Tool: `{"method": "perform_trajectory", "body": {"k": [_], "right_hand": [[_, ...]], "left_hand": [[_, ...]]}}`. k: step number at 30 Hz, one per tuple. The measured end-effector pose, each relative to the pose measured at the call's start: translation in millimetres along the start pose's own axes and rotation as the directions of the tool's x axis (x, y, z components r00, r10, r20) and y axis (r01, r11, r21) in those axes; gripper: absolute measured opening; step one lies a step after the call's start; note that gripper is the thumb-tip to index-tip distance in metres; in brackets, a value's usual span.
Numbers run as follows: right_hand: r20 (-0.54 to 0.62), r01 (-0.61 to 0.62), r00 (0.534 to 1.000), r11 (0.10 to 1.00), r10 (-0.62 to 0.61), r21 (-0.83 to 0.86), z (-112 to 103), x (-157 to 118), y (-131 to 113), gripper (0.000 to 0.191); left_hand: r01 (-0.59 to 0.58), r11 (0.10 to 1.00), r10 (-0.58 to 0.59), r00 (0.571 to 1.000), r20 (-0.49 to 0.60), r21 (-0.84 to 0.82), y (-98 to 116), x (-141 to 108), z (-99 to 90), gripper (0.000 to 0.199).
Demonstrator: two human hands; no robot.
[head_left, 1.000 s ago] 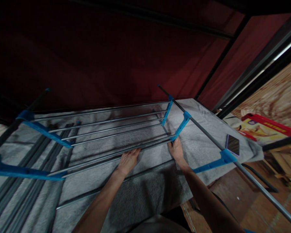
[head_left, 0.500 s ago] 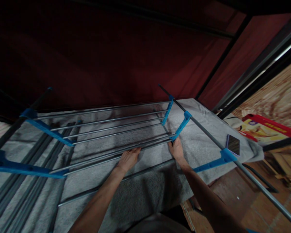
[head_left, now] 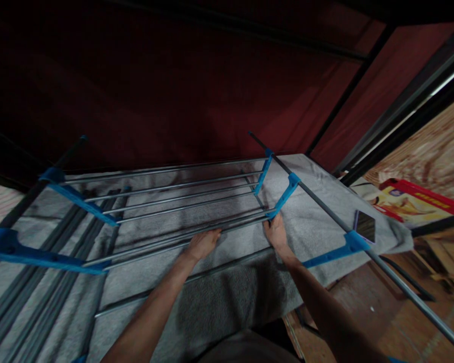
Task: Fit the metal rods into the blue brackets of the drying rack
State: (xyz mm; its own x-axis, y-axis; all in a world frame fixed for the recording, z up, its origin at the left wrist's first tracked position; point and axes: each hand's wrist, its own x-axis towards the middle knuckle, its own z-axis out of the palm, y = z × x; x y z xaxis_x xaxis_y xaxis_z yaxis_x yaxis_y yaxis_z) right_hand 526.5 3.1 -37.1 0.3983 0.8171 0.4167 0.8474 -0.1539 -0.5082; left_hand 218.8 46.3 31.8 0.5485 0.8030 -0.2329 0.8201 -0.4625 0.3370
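A rack of thin metal tubes (head_left: 189, 186) and blue plastic brackets (head_left: 287, 194) stands on a grey cloth. My left hand (head_left: 204, 244) is closed on the front pair of tubes near their middle, its fingertips partly hidden behind them. At the right end of the same tubes, my right hand (head_left: 275, 231) grips the lower tip of the blue bracket from below. A long grey pole (head_left: 321, 202) runs through the right-hand brackets. One more tube (head_left: 234, 262) crosses nearer to me, passing behind both forearms.
Several loose grey tubes (head_left: 66, 252) lie on the cloth (head_left: 310, 227) at the left. A phone (head_left: 364, 226) rests near the cloth's right edge. Beyond it is a red and yellow package (head_left: 419, 201). Dark red fabric (head_left: 174, 91) hangs behind the rack.
The rack's left end has shifted slightly right and up in view. Both hands keep nearly the same places on the rack.
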Motion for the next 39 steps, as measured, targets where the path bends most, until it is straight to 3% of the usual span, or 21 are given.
{"method": "perform_trajectory", "body": {"k": [5, 8, 13, 19, 30, 39], "right_hand": [[0.023, -0.004, 1.0, 1.0, 0.004, -0.012, -2, 0, 1, 0.034], [0.06, -0.067, 0.996, 0.997, 0.069, -0.035, -3, -1, 4, 0.032], [0.079, -0.065, 0.995, 0.997, 0.068, -0.036, -4, -1, 9, 0.038], [0.075, -0.032, 0.996, 0.998, 0.036, -0.052, -3, -1, 11, 0.039], [0.044, -0.009, 0.999, 0.997, 0.012, -0.076, -1, -3, 12, 0.035], [0.082, -0.044, 0.995, 0.995, 0.051, -0.091, -6, -2, 7, 0.038]], "left_hand": [[-0.019, 1.0, 0.019, 0.999, -0.039, 0.005, 5, -5, 3.5, 0.044], [-0.03, 0.998, 0.038, 0.986, -0.164, 0.049, 4, -19, 11.4, 0.046], [0.121, 0.98, -0.064, 0.943, -0.326, 0.156, -15, -42, 23.0, 0.038], [0.089, 0.975, -0.02, 0.948, -0.317, 0.203, -30, -44, 21.6, 0.031], [0.049, 0.975, 0.022, 0.949, -0.314, 0.216, -29, -41, 19.0, 0.032], [0.05, 0.979, 0.011, 0.956, -0.292, 0.2, -29, -43, 13.9, 0.034]]}}
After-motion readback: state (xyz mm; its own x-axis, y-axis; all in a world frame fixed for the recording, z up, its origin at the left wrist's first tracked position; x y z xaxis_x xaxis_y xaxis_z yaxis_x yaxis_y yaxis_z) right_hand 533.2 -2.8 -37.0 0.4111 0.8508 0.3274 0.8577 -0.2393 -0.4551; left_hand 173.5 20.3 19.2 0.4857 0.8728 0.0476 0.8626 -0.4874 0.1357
